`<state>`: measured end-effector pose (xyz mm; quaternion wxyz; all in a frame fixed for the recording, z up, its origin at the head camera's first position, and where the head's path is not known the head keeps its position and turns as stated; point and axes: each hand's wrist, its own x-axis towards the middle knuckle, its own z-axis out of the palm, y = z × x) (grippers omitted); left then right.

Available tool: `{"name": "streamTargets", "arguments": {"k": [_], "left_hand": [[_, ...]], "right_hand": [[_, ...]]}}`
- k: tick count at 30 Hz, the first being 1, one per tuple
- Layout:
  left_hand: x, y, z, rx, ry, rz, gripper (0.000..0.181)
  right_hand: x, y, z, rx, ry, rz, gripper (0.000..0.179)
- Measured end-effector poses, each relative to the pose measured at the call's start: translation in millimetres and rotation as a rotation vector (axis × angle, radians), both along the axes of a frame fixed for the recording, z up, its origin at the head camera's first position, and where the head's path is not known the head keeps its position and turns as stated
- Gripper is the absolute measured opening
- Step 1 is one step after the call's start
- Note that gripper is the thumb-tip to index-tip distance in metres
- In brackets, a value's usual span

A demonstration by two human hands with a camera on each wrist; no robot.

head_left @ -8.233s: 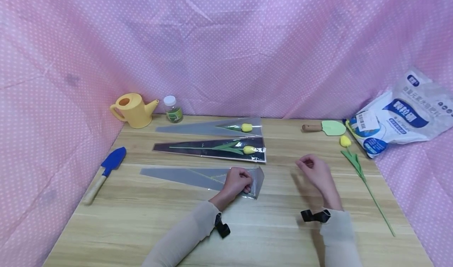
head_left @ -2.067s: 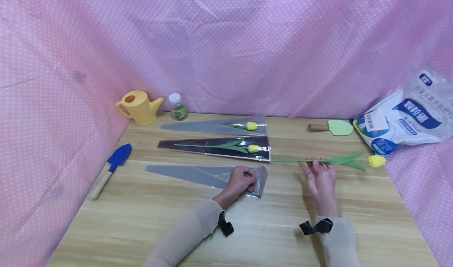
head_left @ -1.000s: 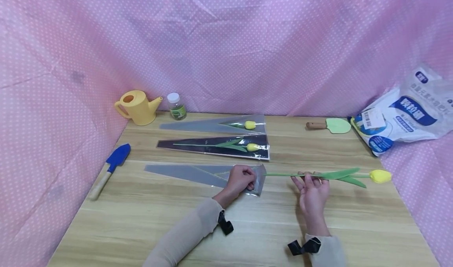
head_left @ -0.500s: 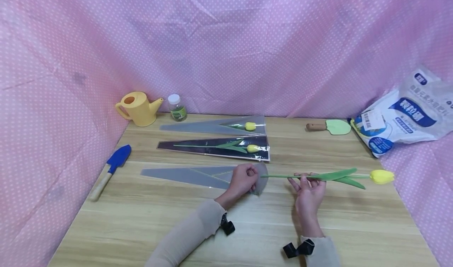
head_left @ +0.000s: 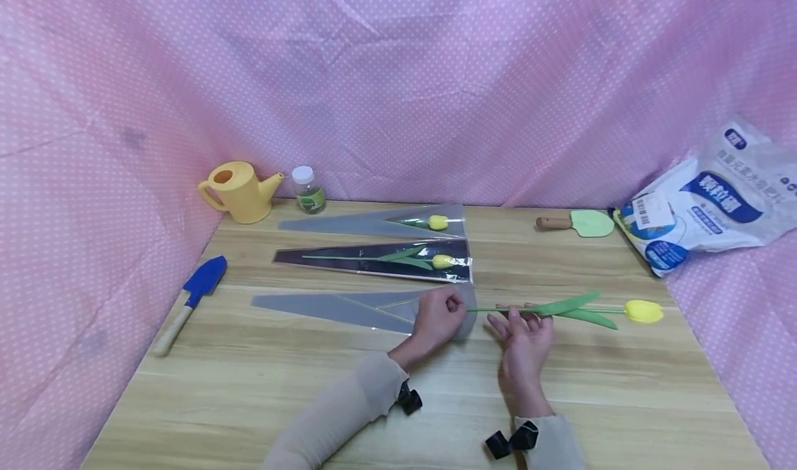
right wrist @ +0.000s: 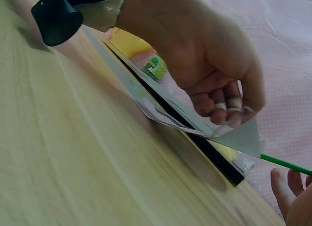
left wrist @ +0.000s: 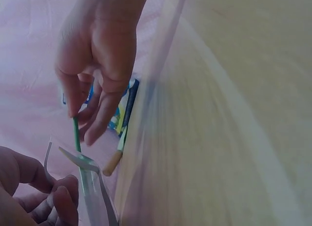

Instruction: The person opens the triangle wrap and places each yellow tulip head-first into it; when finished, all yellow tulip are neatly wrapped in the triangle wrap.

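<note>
My left hand (head_left: 438,315) pinches the film at the wide end of a grey, see-through flower sleeve (head_left: 336,306). That end is lifted and its mouth gapes in the left wrist view, between two film edges (left wrist: 105,199). My right hand (head_left: 524,349), palm up, holds a yellow artificial tulip (head_left: 643,311) by its green stem, thumb and fingers just below the leaves (head_left: 569,309). The bloom points right. The stem's lower end (left wrist: 77,133) reaches into the sleeve's mouth and shows faintly through the film; its tip is hidden behind the left hand in the head view.
Behind lie a dark sleeve (head_left: 336,261) and another grey sleeve (head_left: 349,226), each with a yellow tulip inside. A watering can (head_left: 245,194) and jar (head_left: 309,192) stand back left. A blue trowel (head_left: 202,279), green trowel (head_left: 591,223) and white bag (head_left: 703,200) sit at the sides.
The right hand, empty at first, has taken the tulip from the table's right side and brought it left, stem end into the sleeve's mouth. The left hand has shifted slightly right, lifting the film.
</note>
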<state>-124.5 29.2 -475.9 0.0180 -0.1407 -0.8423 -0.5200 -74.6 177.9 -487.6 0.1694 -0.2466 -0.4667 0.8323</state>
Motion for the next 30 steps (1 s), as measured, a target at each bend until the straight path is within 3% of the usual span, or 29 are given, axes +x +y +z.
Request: {"name": "streamTargets", "arguments": {"k": [15,19,24,30], "left_hand": [[-0.4,-0.1,1.0,0.017,0.048,0.005,0.012],[-1.0,-0.6,1.0,0.012,0.056,0.006,0.011],[-1.1,-1.2,1.6,0.006,0.050,0.002,0.010],[-0.8,-1.8,4.0,-0.001,0.036,0.005,0.010]], "right_hand": [[2.0,-4.1,6.2,0.028,-0.064,0.115,0.029],[3.1,-0.2,8.5,0.012,-0.068,0.101,0.036],[4.3,3.3,10.3,0.012,-0.051,0.070,0.031],[4.1,5.0,11.6,-0.008,0.035,0.022,0.026]]}}
